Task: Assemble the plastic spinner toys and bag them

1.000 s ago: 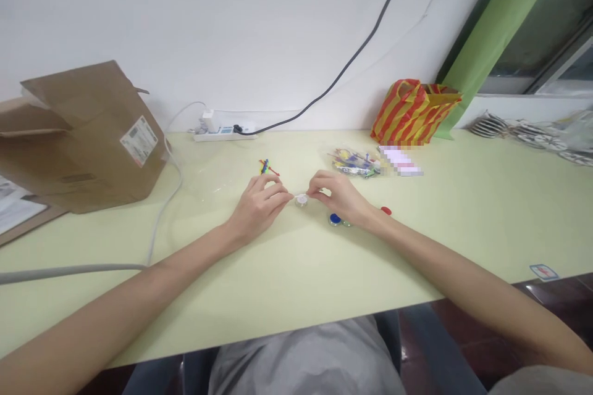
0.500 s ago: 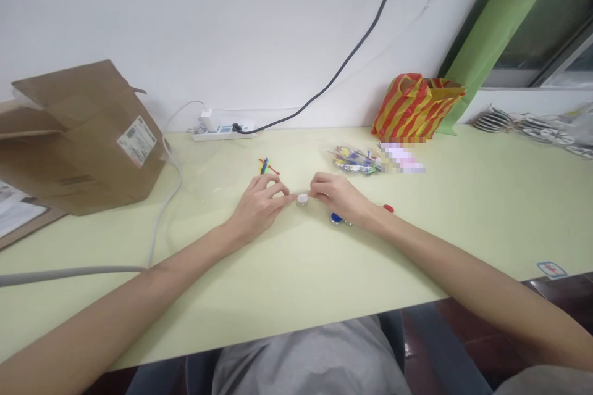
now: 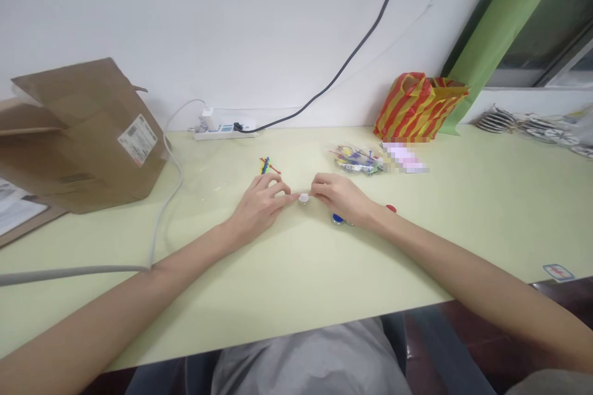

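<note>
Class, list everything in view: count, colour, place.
Round white piece: one, white, centre
Discs: three, blue, red, clear, near right hand
Plastic pieces: unclear, multicoloured, beyond left hand
Parts bag: one, clear, beyond right hand
Pixelated item: one, pinkish, beside parts bag
Shopping bag: one, red, yellow, back right
Striped discs: several, black, white, far right
Sticker: one, mostly white, lower right
Cardboard box: one, brown, left
Papers: unclear, white, far left
Power strip: one, white, against wall
Power cable: one, black, across wall
Long cable: one, grey, left
Curtain: one, green, right
Window: one, dark, top right
Table: one, pale yellow, centre
Lap: one, grey, bottom
Left hand: one, bare, centre
Right hand: one, bare, centre
</note>
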Motion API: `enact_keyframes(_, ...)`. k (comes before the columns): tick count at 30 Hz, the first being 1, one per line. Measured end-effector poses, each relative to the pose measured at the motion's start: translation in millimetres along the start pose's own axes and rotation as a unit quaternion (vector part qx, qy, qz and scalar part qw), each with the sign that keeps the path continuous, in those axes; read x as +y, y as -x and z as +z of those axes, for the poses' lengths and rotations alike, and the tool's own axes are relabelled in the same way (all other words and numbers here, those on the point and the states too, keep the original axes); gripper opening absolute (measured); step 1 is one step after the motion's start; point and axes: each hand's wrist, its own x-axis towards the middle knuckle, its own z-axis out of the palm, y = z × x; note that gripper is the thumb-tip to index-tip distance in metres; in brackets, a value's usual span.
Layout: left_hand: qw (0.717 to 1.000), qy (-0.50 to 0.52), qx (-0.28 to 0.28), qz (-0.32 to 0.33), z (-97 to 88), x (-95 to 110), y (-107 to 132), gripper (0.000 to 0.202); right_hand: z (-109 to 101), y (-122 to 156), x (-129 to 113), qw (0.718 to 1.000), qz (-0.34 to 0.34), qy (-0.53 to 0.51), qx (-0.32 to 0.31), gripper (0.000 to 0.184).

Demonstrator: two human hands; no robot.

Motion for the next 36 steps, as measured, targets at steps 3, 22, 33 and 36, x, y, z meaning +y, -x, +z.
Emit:
enact_keyframes(3,1.0,0.006,-0.003,0.001,-0.4,-0.3,-0.2,0.042,0.1,1.1,0.0,1.0,-0.004,-0.018,-0.003,0.031)
enact_keyframes(22,0.998,-0.014,-0.057,0.029,-2.1,0.2,-4.0,0.033,-4.9,-2.3,2.1,0.997,-0.036,0.048,-0.055,0.033)
enact_keyframes(33,0.997,0.0,-0.072,0.022,-1.4,-2.3,-1.4,0.038,-6.0,-6.9,7.1,0.997,-0.028,-0.002,-0.079,0.029)
enact_keyframes(36,0.998,0.025,-0.064,0.009,0.1,-2.6,-0.2,0.039,-5.5,-5.3,5.8,0.997,-0.016,-0.01,-0.075,0.027)
